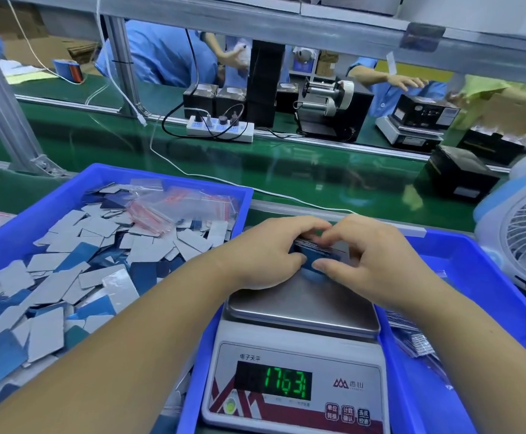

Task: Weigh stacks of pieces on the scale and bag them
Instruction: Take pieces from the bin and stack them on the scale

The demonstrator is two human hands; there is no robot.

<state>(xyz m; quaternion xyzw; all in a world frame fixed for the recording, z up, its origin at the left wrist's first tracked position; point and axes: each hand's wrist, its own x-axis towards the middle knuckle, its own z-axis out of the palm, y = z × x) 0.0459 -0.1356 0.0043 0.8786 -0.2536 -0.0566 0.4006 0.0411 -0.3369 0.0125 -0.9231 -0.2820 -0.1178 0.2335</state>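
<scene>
Bright, even overhead lighting; soft shadows beneath hands on scale pan (302,303). Glare streaks on green conveyor belt (286,170). Wide-angle bowing at edges; mild blur throughout.

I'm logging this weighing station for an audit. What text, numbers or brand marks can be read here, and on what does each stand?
"1763": green digits on the scale's display; any decimal point is unclear.
"电子天平": printed above the display on the scale's front panel.
Brand logo right of the display: characters too blurred to read surely.
Three red buttons: characters too small to read.
Labels on black boxes behind: too small.
</scene>
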